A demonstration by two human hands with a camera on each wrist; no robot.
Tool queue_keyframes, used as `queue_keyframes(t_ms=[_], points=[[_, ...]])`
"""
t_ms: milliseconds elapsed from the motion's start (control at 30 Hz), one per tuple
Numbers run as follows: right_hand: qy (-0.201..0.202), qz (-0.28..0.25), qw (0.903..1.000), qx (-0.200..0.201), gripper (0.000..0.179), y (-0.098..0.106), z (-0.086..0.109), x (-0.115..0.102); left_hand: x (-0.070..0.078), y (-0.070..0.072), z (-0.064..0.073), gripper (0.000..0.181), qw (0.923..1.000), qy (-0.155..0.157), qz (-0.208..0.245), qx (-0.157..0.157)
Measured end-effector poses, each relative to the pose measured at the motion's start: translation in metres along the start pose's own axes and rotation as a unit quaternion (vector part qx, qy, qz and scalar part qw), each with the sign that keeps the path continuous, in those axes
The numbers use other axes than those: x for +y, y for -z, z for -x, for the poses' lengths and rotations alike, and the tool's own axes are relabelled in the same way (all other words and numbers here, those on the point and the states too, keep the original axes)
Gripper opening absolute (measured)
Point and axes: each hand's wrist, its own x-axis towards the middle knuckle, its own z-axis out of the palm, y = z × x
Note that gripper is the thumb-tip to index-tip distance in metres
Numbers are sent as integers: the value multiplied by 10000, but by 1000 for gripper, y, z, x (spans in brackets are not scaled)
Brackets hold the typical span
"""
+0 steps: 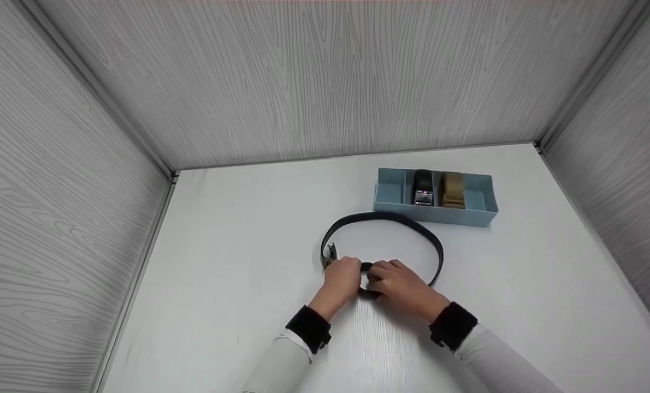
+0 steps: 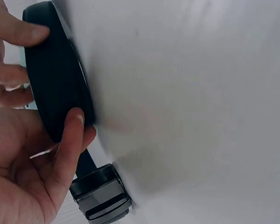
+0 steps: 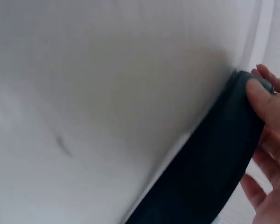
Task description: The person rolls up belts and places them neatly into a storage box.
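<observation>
A black belt (image 1: 379,216) stands on its edge on the white table, its strap curving in a wide loop beyond my hands. One end is bent into a small coil (image 1: 367,295) between them. My left hand (image 1: 342,279) pinches the coil's left side, close to the metal buckle (image 2: 102,196). On the coil's other side, my right hand (image 1: 404,286) grips the strap (image 3: 200,154), its thumb on the outer face in the right wrist view. Fingers of both hands show on the belt in the left wrist view. The coil's inner layers are mostly hidden.
Just behind the loop stands a blue divided tray (image 1: 439,215). In its compartments are a rolled black belt (image 1: 423,183) with a shiny buckle and a rolled tan belt (image 1: 453,188). Grey wood-grain panels (image 1: 325,82) enclose the table at the back and sides.
</observation>
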Motion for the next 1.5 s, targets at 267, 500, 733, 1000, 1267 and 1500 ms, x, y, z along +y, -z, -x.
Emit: queue_keyframes(t_ms=[267, 500, 733, 1000, 1267, 1500], points=[[156, -125, 9993, -316, 20, 6, 0, 1, -3, 0, -1, 12, 9984, -384, -380, 178], [40, 159, 9998, -95, 11, 0, -6, -3, -1, -3, 4, 6, 10000, -91, -26, 32], [126, 178, 9998, -41, 8, -3, -10, -1, -2, -2, 5, 9, 9997, -181, 30, 154], [183, 83, 9997, -145, 19, 2, -3, 2, -3, -1, 4, 10, 9986, -483, -138, 143], [75, -304, 9990, -327, 21, 8, 1, 3, -5, 1, 5, 10, 9968, -753, -213, 166], [94, 106, 9992, -379, 21, 6, -2, 2, -7, -1, 4, 10, 9963, -780, -314, 150]])
